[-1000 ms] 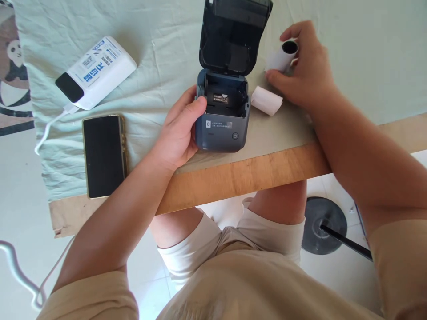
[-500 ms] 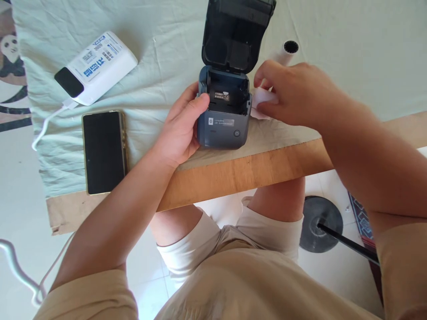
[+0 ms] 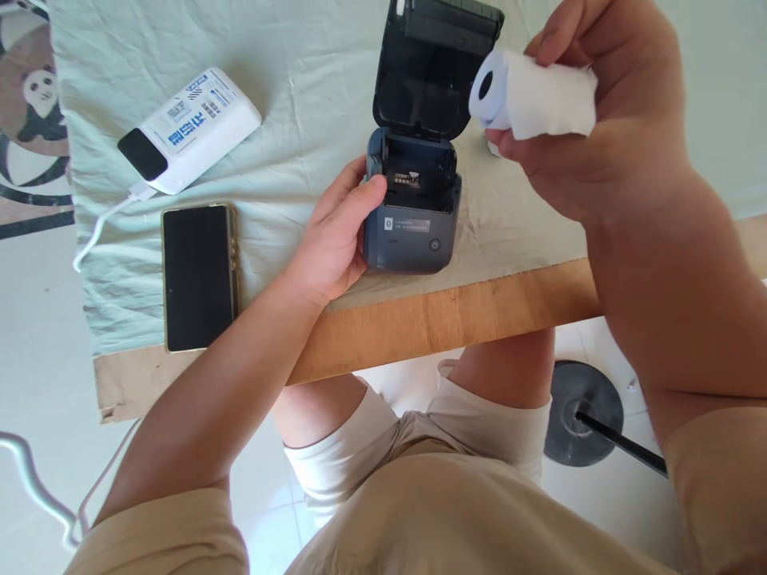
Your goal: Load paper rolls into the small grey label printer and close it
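Nearest the body, the wooden edge (image 3: 455,319) is running below both hands, with the cloth (image 3: 300,160) lying beyond it. The phone (image 3: 197,279) is resting to the left of the left hand (image 3: 335,239), beside the forearm.

The left hand is gripping the printer (image 3: 413,251) by its left side, thumb pressing near the rim and fingers wrapping behind, where they are partly hidden. Just right of that thumb, the bay (image 3: 419,192) is facing up, with no roll sitting in it, and its longer side is running left to right.

The right hand (image 3: 623,120) is grasping the paper roll (image 3: 551,104) between thumb and fingers, holding it up and to the right of the bay. The roll's long axis is lying nearly crosswise, roughly in line with the bay's longer side, and its 1 visible core end is pointing left. The right hand is being the nearer of the 2 to the roll; the left is being the nearer to the bay.

Beyond the left hand, the lid (image 3: 431,72) is standing open. Farther left of that hand, the white pack (image 3: 204,132) is lying aslant, its cord (image 3: 99,224) trailing.
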Motion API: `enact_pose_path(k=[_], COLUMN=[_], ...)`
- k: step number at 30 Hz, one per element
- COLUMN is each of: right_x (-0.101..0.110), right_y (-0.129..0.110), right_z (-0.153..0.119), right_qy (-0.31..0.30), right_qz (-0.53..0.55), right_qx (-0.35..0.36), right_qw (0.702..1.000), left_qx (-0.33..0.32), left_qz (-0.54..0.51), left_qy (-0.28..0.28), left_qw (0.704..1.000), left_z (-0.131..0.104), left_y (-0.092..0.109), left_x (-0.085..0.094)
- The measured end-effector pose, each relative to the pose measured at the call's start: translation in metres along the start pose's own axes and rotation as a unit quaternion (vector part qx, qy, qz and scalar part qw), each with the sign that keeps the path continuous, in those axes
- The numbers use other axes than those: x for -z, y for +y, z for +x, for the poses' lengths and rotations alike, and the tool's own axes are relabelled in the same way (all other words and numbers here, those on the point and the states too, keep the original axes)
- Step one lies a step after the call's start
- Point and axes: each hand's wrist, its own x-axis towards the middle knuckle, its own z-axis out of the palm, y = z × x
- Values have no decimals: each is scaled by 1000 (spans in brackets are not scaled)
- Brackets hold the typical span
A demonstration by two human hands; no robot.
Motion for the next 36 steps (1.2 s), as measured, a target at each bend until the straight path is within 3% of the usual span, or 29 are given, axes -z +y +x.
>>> enact_pose_path(k=[3,6,10,14,18,23,27,31,36], right_x=[-10,-21,-33,-35,-33,-34,-37,-39,-41], right_y=[1,11,27,33,27,10,6,8,18], right_z=[1,-3,-11,-14,-13,-15,-18,-21,-27], right_qy=[-11,-10,-9,-5,-18,-91,-82,-96,-131], right_qz=[-94,-224,-330,-368,-388,-343,-356,-376,-337], right_qx=[114,200,162,116,100,19,-15,5,140], right_qw=[989,954,930,922,916,935,931,921,922], left_qx=[3,7,41,25,24,24,17,31,35], left_qz=[5,11,18,6,7,0,3,-2,-13], left_qy=[12,19,-16,1,5,-10,7,-18,-12], left_qw=[1000,1000,999,1000,1000,1000,1000,999,999], left_z=[-1,-2,-1,-2,-3,-2,-3,-1,0], left_y=[2,5,8,7,5,4,3,6,8], left_x=[-4,-6,-5,-9,-9,-6,-7,-4,-3])
